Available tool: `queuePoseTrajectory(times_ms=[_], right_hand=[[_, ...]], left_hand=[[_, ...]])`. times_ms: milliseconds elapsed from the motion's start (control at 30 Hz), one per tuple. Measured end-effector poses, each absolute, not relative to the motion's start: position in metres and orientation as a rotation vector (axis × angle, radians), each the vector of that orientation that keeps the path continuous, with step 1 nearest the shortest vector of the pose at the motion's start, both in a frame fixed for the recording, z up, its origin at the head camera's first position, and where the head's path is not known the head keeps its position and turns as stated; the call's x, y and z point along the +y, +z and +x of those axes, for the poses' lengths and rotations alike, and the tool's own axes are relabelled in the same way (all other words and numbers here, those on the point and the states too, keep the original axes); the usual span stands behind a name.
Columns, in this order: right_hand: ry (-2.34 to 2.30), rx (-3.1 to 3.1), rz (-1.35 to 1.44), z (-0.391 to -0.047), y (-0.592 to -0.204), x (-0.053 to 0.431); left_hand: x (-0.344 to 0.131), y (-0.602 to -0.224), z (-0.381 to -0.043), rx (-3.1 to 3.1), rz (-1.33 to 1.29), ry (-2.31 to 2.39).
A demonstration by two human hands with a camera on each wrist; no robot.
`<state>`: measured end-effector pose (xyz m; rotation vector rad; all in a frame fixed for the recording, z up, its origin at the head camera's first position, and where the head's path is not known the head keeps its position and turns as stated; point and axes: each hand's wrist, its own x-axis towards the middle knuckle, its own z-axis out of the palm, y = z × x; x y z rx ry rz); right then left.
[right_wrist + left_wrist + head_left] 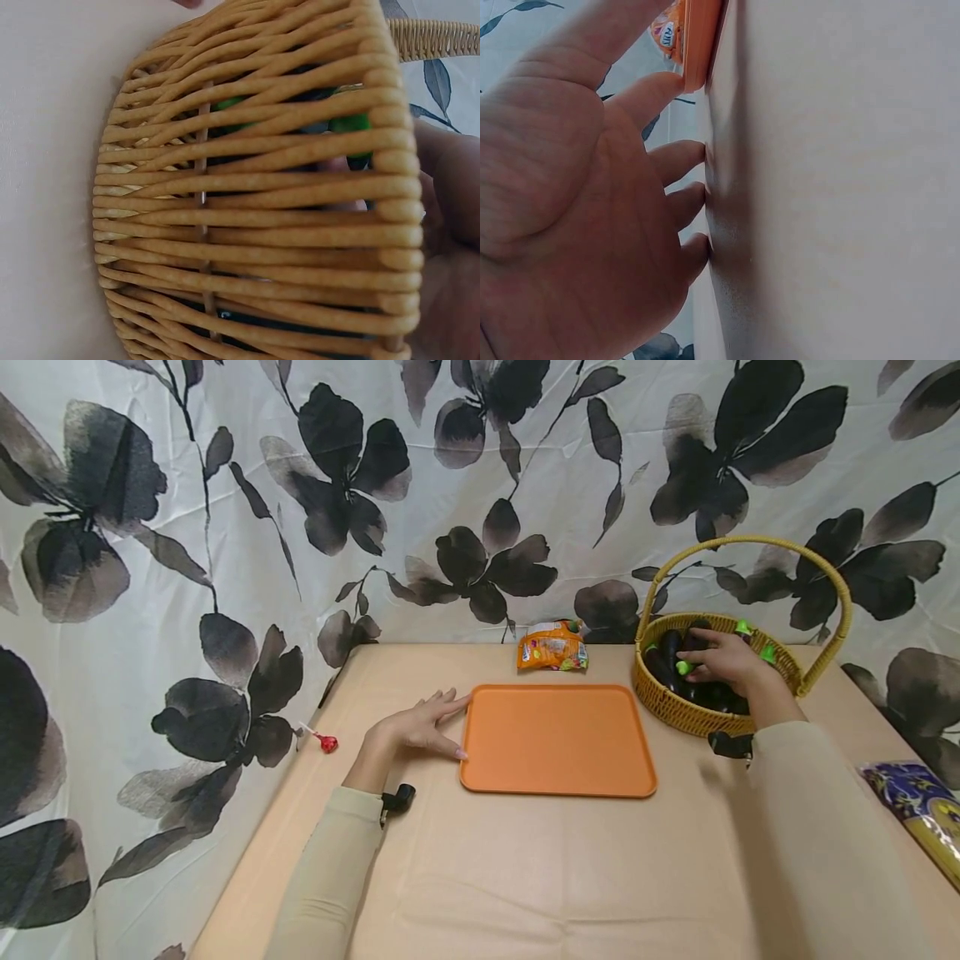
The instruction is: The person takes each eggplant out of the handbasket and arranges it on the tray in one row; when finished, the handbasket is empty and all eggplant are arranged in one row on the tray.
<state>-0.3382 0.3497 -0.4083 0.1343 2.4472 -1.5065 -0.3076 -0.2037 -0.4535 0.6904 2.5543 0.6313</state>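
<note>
An orange rectangular tray (pixel 558 743) lies on the table. At its left edge my left hand (pixel 416 727) has its fingers spread, with thumb and index finger at the rim. In the left wrist view the other fingertips of this left hand (pixel 592 195) rest on the tabletop. My right hand (pixel 731 664) reaches into a yellow wicker basket (pixel 678 712) holding several dark eggplants (pixel 663 670) with green stem ends. Its fingers are among the eggplants, around one green stem end (pixel 684 667). The basket weave (pixel 262 187) partly hides these fingers, so any grip is unclear.
The basket's tall handle (pixel 750 539) arches over the right hand. Behind the tray lies an orange snack packet (pixel 552 647). A red lollipop (pixel 327 743) is near the table's left edge, and a purple and yellow packet (pixel 918 810) at the right. A floral curtain (pixel 465 485) hangs behind.
</note>
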Motion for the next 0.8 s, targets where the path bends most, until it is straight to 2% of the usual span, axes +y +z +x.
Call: queuePoseTrajectory(times_ms=[500, 800], right_hand=[[-1.588, 2.416, 0.064, -0.336, -0.412, 0.352], [-1.787, 2.318, 0.061, -0.329, -0.406, 0.347]], left_hand=[[-0.204, -0.456, -0.31, 2.561, 0.693, 0.631], [-0.204, -0.456, -0.309, 2.559, 0.697, 0.638]])
